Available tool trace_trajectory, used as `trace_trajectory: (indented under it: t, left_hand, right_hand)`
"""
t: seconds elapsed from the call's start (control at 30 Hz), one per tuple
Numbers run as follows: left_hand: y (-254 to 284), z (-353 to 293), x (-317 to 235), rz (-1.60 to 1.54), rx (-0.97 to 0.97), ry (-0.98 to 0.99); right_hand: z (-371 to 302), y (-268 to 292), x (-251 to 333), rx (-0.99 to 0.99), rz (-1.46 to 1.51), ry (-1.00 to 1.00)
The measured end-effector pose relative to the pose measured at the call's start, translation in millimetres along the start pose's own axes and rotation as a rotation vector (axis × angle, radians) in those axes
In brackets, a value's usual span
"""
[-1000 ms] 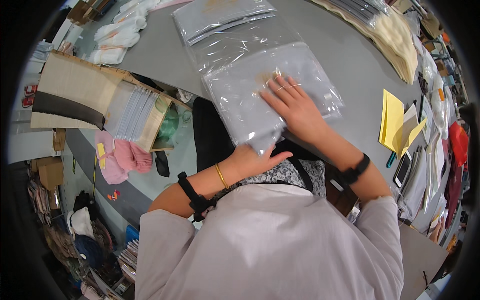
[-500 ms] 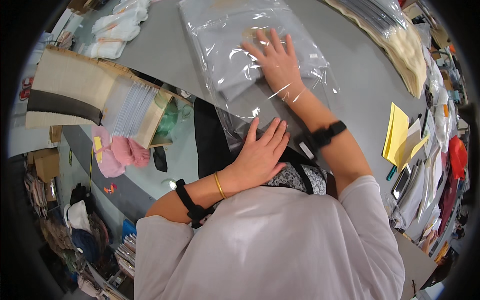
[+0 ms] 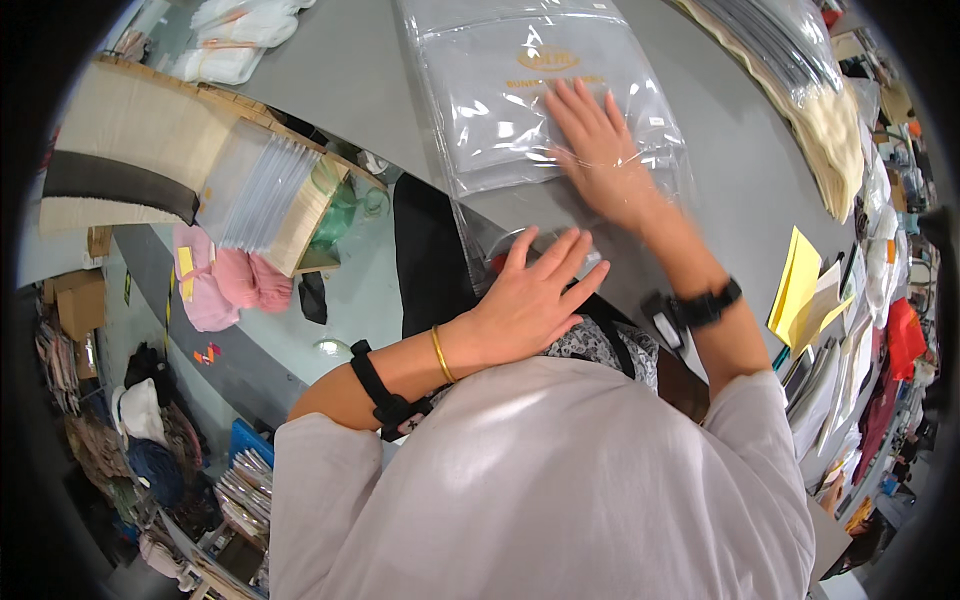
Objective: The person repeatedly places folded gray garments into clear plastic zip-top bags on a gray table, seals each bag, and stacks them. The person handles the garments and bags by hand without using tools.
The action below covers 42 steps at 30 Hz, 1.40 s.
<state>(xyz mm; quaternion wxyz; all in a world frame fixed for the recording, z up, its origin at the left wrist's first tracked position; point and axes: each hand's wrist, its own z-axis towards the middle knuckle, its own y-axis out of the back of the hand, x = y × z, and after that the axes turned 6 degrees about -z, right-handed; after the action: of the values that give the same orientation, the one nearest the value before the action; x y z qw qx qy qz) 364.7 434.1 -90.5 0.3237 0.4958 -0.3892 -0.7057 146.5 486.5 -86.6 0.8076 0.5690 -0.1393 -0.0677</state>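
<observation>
A large clear plastic bag (image 3: 485,125) with a gold print lies on the grey table, its glossy film showing a pale grey flat layer inside. My right hand (image 3: 605,165) rests on the bag's right half, palm down and fingers stretched out. Close to my body, my left hand (image 3: 535,290) lies flat with fingers spread over the bag's loose near end (image 3: 495,235), by the table's edge. Neither hand grips anything. Whether the pale layer is a folded garment or more film, I cannot tell.
Cream cloth under plastic film (image 3: 820,130) lies at the far right. Yellow paper (image 3: 795,285) is nearer, on the right. To the left stands a wooden box (image 3: 300,235) holding clear sleeves, with pink knitted items (image 3: 235,280) beside it. White wrapped bundles (image 3: 235,40) lie far left.
My right hand has slid to the right and nearer over the bag, uncovering the gold print. The bag looks flatter. My left hand stays spread near the table's edge.
</observation>
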Motion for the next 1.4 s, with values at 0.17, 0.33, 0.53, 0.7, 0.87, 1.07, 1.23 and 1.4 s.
trace_trajectory:
  t: [0.17,0.33,0.53,0.7,0.87,1.07,1.23,1.4]
  left_hand:
    - [3.6,3.5,18.0,0.098,-0.103,0.258]
    - [0.9,5.1,24.0,0.166,-0.083,0.252]
    - [-0.3,6.2,26.9,0.234,-0.050,0.230]
    - [0.8,5.0,29.9,0.283,-0.008,0.196]
    - [-2.9,3.3,32.2,0.289,-0.007,0.184]
    - [-6.5,1.4,35.0,0.392,-0.033,0.137]
    - [-6.9,-0.3,34.6,0.369,0.007,0.149]
    - [-7.0,1.9,35.2,0.403,-0.021,0.166]
  right_hand:
    - [-75.4,7.8,25.7,0.066,0.506,-0.252]
    - [-53.9,-1.4,30.5,-0.154,1.386,-1.080]
    - [-21.7,5.6,40.0,-0.161,1.588,-1.308]
    - [-17.0,-4.4,37.8,-0.314,1.700,-1.141]
    - [-24.0,-10.5,41.9,-0.310,1.628,-1.175]
    - [-6.9,-10.2,35.9,-0.331,1.552,-1.268]
    - [1.6,-16.7,30.3,-0.294,1.502,-1.336]
    - [-17.8,4.1,25.4,-0.011,1.290,-1.187]
